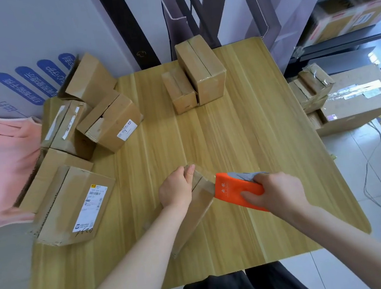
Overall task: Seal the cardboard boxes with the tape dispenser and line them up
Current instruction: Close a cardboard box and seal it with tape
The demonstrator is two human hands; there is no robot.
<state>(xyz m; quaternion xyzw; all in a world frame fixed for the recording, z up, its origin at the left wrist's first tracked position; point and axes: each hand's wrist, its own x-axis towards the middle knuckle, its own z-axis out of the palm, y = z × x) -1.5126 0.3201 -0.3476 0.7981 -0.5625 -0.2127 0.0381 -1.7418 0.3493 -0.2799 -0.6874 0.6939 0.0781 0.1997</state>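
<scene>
Table (pixel 241 127) of light wood | box pile (pixel 110 121) at left, two taped boxes (pixel 201 71) at far edge, shelves (pixel 346 12) at right | left hand (pixel 176 188) grips box (pixel 200 204) near centre | right hand (pixel 278 191) grasps orange dispenser (pixel 231 191), touching box

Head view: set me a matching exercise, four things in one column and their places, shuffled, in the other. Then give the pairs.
Things
1. tape dispenser
2. narrow box
3. tall taped box
4. pink cloth

Places
A. at the far edge of the table
B. gripped in the right hand
C. beside the table's left edge
D. held by the left hand, near the table's front

Pairs: 1-B, 2-D, 3-A, 4-C
</scene>
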